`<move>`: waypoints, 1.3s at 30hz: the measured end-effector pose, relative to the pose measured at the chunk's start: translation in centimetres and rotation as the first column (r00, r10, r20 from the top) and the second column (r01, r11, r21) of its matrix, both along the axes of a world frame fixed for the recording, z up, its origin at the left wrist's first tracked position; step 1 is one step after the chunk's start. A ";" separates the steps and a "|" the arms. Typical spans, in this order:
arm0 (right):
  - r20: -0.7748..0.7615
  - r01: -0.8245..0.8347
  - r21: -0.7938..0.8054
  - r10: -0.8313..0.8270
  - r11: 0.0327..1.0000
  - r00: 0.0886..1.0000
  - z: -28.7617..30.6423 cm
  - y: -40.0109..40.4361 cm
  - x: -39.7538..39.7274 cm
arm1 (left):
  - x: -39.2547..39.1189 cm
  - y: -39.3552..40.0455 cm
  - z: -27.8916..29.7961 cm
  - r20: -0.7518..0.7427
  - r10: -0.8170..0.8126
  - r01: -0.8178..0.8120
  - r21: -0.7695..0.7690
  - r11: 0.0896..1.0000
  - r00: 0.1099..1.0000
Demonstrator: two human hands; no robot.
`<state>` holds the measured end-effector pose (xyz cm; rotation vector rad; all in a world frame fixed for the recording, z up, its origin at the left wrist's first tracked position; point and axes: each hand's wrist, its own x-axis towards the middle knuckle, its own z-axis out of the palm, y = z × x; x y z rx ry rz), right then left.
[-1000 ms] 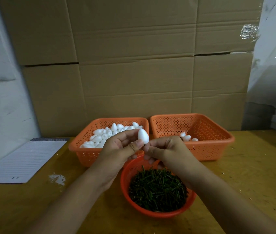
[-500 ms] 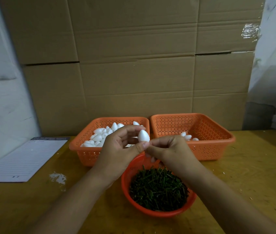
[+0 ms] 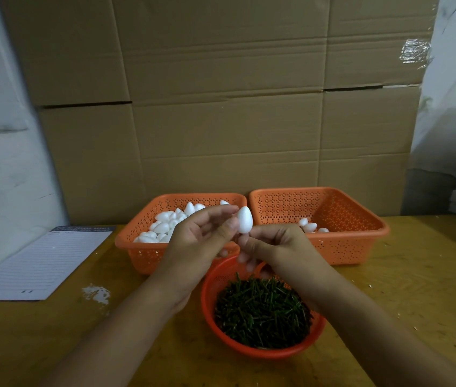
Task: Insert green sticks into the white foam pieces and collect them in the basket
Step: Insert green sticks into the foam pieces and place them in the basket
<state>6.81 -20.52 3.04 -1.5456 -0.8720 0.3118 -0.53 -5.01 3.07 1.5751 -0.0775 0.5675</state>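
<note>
Here, notepad (image 3: pixel 39 263) header writing is unreadably blurred.

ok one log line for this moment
step: stick insertion | left hand: holds foam egg | right hand: pinched at egg base, stick hidden | right basket: few foam pieces

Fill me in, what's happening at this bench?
A person is fitting sticks into foam eggs. The left hand holds a white foam egg upright while the right hand pinches at its base. Green sticks fill the round bowl below. The left basket holds many eggs, the right basket a few.
</note>
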 end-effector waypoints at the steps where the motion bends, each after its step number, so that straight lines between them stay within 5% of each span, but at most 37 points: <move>1: -0.021 -0.029 0.000 0.029 1.000 0.999 0.1 -0.1 0.0 | 0.0 0.0 0.1 -0.022 -0.021 0.020 -0.034 0.999 1.000; 7: -0.034 -0.105 -0.001 0.105 0.995 0.994 0.1 -0.1 0.1 | -0.1 0.1 0.2 -0.047 -0.114 0.106 -0.135 0.985 0.992; 22: 0.068 0.114 0.082 -0.119 0.990 0.991 -1.0 0.3 1.2 | -0.1 0.7 -0.1 0.042 -0.110 0.107 0.075 0.991 0.993; 39: 0.100 0.123 0.044 -0.127 0.991 0.987 -0.9 0.2 0.9 | 0.3 0.5 -0.5 -0.125 0.013 -0.018 -0.041 0.999 0.992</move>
